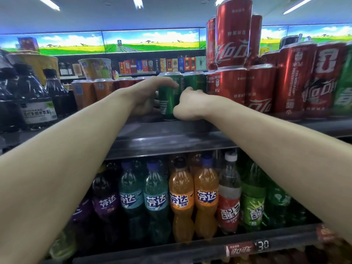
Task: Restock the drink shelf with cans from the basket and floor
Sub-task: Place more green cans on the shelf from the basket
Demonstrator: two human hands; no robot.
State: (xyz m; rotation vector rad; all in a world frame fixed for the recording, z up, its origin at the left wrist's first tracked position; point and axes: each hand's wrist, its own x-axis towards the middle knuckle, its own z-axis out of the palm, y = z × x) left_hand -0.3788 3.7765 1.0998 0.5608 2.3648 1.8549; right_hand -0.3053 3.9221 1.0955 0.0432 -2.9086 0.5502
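Both my arms reach onto the top drink shelf (171,141). My left hand (150,96) wraps a green can (168,101) that stands upright on the shelf, fingers over its upper side and thumb low on its left. My right hand (187,103) is curled around a second green can (195,80) just to the right, touching the first; its fingertips are hidden. Neither the basket nor the floor is in view.
Red cola cans (261,86) stand to the right, with more stacked on top (233,35). Orange cans (83,94) and dark bottles (36,100) fill the left. The shelf below holds soda bottles (181,202). A price strip (247,248) runs along its edge.
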